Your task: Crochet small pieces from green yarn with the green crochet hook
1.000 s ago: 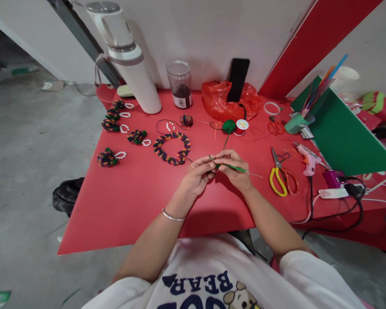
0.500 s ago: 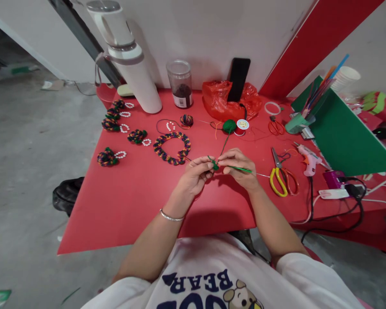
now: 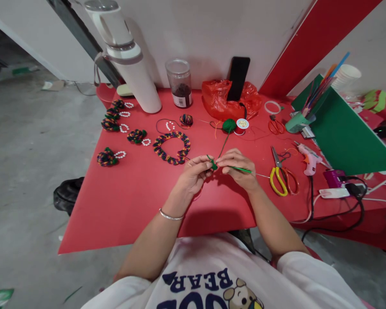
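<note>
looking down in the head view, the left hand (image 3: 193, 175) pinched a tiny green yarn piece (image 3: 214, 165) mid-frame above the red table (image 3: 131, 201). the right hand (image 3: 240, 169) was closed on a green hook (image 3: 244, 170) poking into it. it looked like mid-stitch; another loop would need tight yarn. the shirt (image 3: 209, 284) at the bottom read "bear".

Small green crochet piece (image 3: 214, 165), mid-table; green-handled hook (image 3: 242, 170) nearly level at its 3 o'clock; yarn strand (image 3: 224, 143) rising toward 1 o'clock to green ball (image 3: 228, 125).
</note>
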`<state>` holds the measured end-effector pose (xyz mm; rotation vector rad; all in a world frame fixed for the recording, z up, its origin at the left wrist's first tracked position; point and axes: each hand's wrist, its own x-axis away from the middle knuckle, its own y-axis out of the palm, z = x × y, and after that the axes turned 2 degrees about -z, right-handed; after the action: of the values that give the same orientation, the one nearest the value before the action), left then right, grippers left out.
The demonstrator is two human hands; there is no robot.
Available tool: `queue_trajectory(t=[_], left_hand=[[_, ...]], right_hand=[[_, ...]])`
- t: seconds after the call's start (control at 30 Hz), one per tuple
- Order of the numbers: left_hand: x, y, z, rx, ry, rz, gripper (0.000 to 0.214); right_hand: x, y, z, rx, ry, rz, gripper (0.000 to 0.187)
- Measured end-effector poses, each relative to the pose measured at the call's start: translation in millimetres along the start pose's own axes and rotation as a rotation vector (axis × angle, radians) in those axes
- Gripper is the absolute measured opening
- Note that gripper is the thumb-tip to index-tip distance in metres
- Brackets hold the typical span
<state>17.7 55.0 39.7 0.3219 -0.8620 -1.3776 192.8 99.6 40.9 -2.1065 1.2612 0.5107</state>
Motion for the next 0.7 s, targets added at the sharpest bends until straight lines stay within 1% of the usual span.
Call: queue_trajectory(t=[0.13, 0.23, 0.33, 0.43, 0.5, 0.53, 0.6, 0.7], left_hand=[[0.3, 1.4, -3.5, 0.093, -0.086, 0.005, 0.029], [1.0, 1.2, -6.4, 0.135, -0.132, -0.014, 0.03], [1.5, 1.3, -9.8, 0.153, -0.129, -0.019, 0.028], [1.5, 0.8, -12.5, 0.169, -0.138, -0.049, 0.025], [1.3, -0.5, -13.0, 0.182, -0.147, -0.075, 0.024], [1.2, -1.4, -12.7, 0.185, -0.152, -0.084, 0.024], [1.1, -3.1, -10.7, 0.174, -0.163, -0.095, 0.025], [1.8, -4.2, -5.1, 0.113, -0.17, -0.089, 0.027]], right_hand=[[1.0, 8.2, 1.2, -0.034, 0.007, 0.049, 0.016], [3.3, 12.8, 1.7, 0.001, 0.023, 0.065, 0.018], [8.3, 18.5, 2.1, 0.144, 0.029, 0.095, 0.019], [13.8, 23.1, 3.2, 0.326, -0.053, 0.161, 0.013], [15.3, 22.5, 4.1, 0.386, -0.103, 0.18, 0.014], [15.1, 20.8, 4.5, 0.39, -0.106, 0.164, 0.013], [13.0, 15.2, 5.0, 0.357, -0.064, 0.097, 0.013], [7.8, 5.9, 5.9, 0.232, -0.028, 0.025, 0.018]])
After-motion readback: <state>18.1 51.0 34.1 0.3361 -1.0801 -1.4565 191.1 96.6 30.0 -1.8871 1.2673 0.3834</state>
